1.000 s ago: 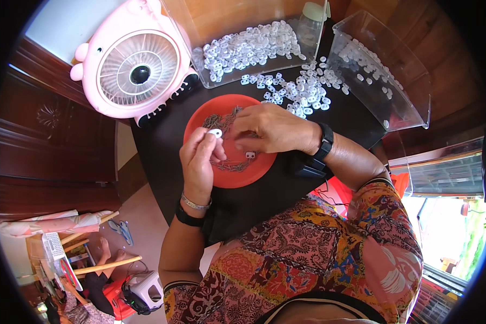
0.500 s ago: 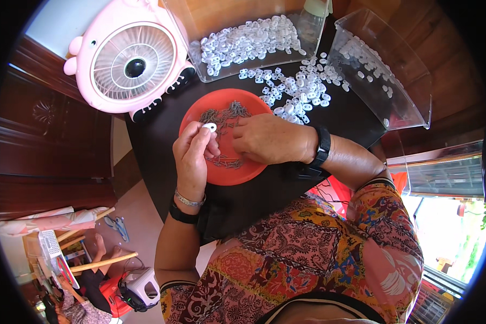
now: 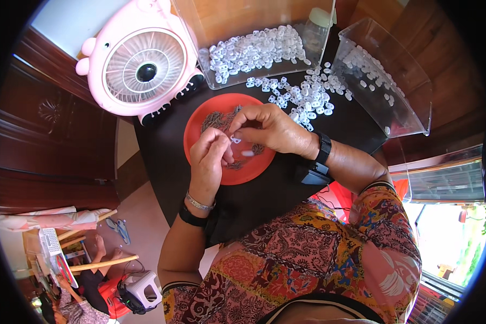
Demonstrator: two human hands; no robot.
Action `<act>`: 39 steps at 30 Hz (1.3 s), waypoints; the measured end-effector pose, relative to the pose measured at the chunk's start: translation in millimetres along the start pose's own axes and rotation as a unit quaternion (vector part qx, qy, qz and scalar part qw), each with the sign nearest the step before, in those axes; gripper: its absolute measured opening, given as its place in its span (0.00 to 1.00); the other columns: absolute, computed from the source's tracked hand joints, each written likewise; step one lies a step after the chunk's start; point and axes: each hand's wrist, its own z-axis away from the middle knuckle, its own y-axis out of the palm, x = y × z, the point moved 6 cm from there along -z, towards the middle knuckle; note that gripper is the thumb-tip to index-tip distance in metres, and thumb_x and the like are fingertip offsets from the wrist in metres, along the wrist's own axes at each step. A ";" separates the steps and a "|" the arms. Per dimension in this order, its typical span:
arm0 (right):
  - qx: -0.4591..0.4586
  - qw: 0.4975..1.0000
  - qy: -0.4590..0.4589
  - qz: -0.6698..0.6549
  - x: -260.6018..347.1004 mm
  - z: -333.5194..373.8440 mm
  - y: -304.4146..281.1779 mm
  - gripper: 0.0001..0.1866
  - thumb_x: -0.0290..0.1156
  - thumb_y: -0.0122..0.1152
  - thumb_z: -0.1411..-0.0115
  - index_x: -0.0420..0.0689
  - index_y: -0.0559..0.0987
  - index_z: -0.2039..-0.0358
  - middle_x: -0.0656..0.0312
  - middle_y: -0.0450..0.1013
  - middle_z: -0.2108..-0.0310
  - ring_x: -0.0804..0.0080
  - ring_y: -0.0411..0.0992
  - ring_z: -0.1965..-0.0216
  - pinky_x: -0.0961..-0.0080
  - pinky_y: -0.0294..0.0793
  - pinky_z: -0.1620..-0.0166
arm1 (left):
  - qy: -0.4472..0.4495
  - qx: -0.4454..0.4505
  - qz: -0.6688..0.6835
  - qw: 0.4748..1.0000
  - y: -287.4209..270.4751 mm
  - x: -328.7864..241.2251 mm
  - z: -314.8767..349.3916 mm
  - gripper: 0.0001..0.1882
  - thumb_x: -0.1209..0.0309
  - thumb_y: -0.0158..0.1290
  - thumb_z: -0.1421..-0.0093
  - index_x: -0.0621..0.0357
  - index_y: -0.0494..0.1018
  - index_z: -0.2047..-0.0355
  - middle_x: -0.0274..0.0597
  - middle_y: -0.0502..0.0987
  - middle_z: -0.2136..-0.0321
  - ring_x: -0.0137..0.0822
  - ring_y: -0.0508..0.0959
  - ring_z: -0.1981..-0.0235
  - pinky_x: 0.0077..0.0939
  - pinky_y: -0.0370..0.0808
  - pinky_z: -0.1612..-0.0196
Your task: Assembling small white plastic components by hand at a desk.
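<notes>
Head view: a white clip (image 3: 235, 140) lies over the bowl (image 3: 192, 129), between right hand (image 3: 274, 127), fingers nearly pinched at its far side, and left hand (image 3: 208, 154), curled just left; which grips it, I cannot tell.

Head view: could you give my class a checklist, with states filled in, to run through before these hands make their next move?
1. Small white plastic piece with holes between the bare left hand and bare right hand: ok.
2. Which hand grips it: cannot tell; the contact is too small.
3. Thin grey metallic pins lying in the round orange-red dish: ok.
4. Blurred white oval piece at rest: cannot tell.
5. All white pieces inside clear rectangular plastic boxes: not ok; a loose white pile lies on the black table.
</notes>
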 end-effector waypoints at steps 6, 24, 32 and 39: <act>-0.035 0.992 -0.119 0.003 -0.9 -1.4 -3.1 0.04 0.21 0.58 0.40 0.38 0.76 0.64 0.65 0.76 0.67 0.84 0.73 0.69 0.84 0.75 0.68 | -0.025 0.012 -0.028 0.999 4.5 1.9 -0.8 0.11 0.66 0.43 0.37 0.60 0.70 0.71 0.34 0.72 0.80 0.24 0.71 0.79 0.15 0.65 0.75; 0.029 0.999 -0.028 0.011 5.5 3.3 7.3 0.08 0.20 0.62 0.44 0.39 0.78 0.63 0.65 0.76 0.67 0.80 0.74 0.64 0.81 0.74 0.60 | 0.004 -0.010 0.023 1.000 0.6 2.6 -0.9 0.11 0.69 0.46 0.36 0.59 0.67 0.76 0.33 0.70 0.83 0.21 0.69 0.81 0.15 0.63 0.76; -0.001 0.995 -0.081 0.060 7.4 3.6 2.8 0.09 0.20 0.65 0.46 0.40 0.78 0.63 0.64 0.76 0.67 0.79 0.75 0.64 0.80 0.74 0.60 | 0.013 0.004 0.020 1.000 3.7 -1.3 -1.1 0.11 0.69 0.46 0.36 0.59 0.67 0.75 0.33 0.71 0.82 0.21 0.69 0.80 0.15 0.64 0.75; -0.021 0.985 -0.128 0.117 13.6 4.7 0.1 0.08 0.21 0.67 0.48 0.40 0.79 0.66 0.63 0.76 0.69 0.76 0.76 0.64 0.79 0.74 0.60 | 0.023 0.006 0.030 0.999 7.8 1.0 1.9 0.10 0.68 0.46 0.36 0.59 0.67 0.74 0.33 0.71 0.81 0.21 0.70 0.79 0.15 0.65 0.74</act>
